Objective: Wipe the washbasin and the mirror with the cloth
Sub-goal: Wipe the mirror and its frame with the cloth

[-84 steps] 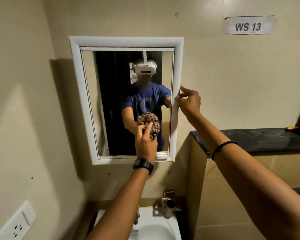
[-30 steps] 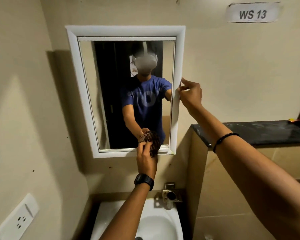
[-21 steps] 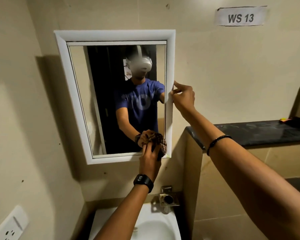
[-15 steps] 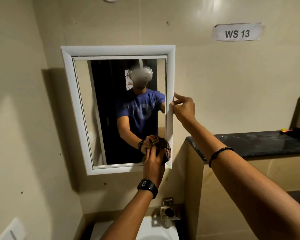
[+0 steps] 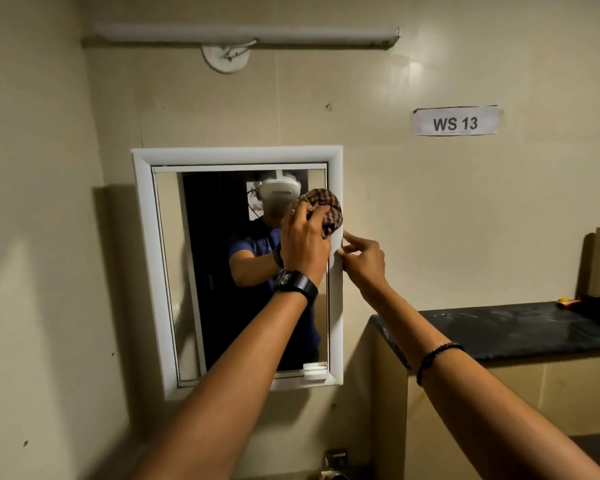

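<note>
A white-framed mirror [image 5: 146, 271] hangs on the beige wall. My left hand [image 5: 303, 242], with a black watch on the wrist, presses a bunched checked cloth [image 5: 328, 209] against the glass near the upper right corner of the mirror. My right hand [image 5: 362, 259], with a bead bracelet on the wrist, pinches the right edge of the mirror's frame at mid height. The washbasin is out of sight below the picture; only a metal fitting [image 5: 335, 460] shows at the bottom edge.
A black stone counter [image 5: 534, 327] juts out at the right, with small items at its far end. A tube light [image 5: 246, 32] runs above the mirror. A paper label reading WS 13 [image 5: 455, 122] is stuck on the wall.
My left hand has carried the cloth from the mirror's lower right corner up to its upper right part. My view has tilted upward, so the basin has dropped out of sight. My right hand stays on the frame.
</note>
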